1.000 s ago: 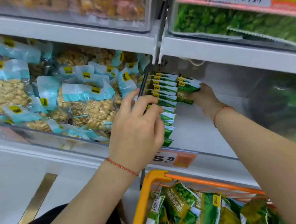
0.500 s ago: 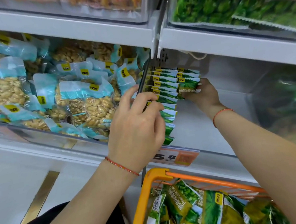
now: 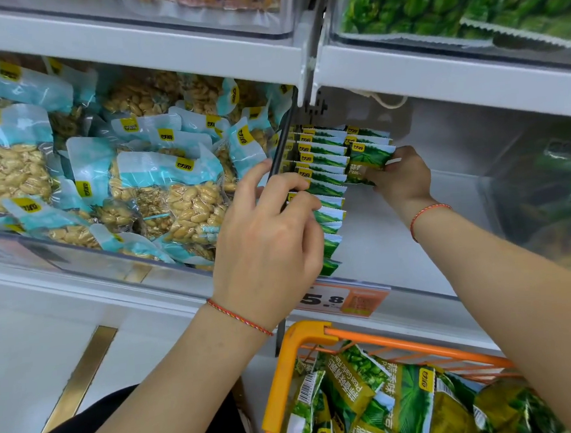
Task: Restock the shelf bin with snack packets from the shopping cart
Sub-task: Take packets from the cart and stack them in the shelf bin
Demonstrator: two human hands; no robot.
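Shelf bin (image 3: pixel 397 242), clear-fronted, middle shelf, right of a dark divider (image 3: pixel 281 149): holds a front-to-back row of green pea snack packets (image 3: pixel 325 179) standing on edge against its left wall; a second, shorter row begins just beside it at the back.

Left hand (image 3: pixel 266 248): fingers curled over the tops of the nearer packets in the long row, thumb reaching to the divider; grip pressed on the row, steadying it.

Right hand (image 3: pixel 401 177): reaches deep into the bin; grip pinching one green packet (image 3: pixel 369 158) by its lower edge, holding it upright at the front of the short second row, touching the long row.

Both wrists: a thin red cord bracelet (image 3: pixel 239 317) on each.

Shopping cart (image 3: pixel 288 368), orange frame, directly below the bin: carries a loose heap of the same green pea packets (image 3: pixel 375 402).

Neighbouring bin (image 3: pixel 77 258), left of the divider: piled with pale blue peanut packets (image 3: pixel 174 197).

Price tag (image 3: pixel 344 300), orange, on the bin's front edge: reads 5.8.

Upper shelf bin (image 3: pixel 448 5): green snack packs, blurred.
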